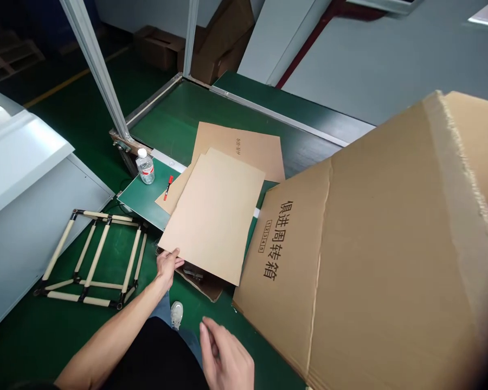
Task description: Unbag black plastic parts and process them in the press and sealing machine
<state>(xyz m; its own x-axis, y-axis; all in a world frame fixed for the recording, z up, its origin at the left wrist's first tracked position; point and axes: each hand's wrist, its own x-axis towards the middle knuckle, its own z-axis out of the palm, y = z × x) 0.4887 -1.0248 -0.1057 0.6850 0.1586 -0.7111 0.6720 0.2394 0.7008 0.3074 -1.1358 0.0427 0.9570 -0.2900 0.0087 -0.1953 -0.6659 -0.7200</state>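
My left hand (pixel 168 266) grips the near left corner of a plain cardboard sheet (pixel 219 211), thumb on top and fingers beneath the edge. This sheet lies over other cardboard sheets on the green table. One brown sheet (pixel 260 149) behind it carries small printed characters. In front of my body, my right hand (pixel 229 357) hangs apart from the sheets, its fingers curled and thumb close to the index finger. Nothing shows in it. Just right of the sheets stands a large cardboard box (pixel 361 233) with dark printed characters, tilted in view.
A water bottle (pixel 145 167) and a red marker (pixel 168 188) rest on the green table (pixel 146 197) left of the sheets. A tube frame (pixel 93 260) stands on the floor at left, near a white cabinet (pixel 36 227). A metal post (pixel 97 70) rises at the table's corner.
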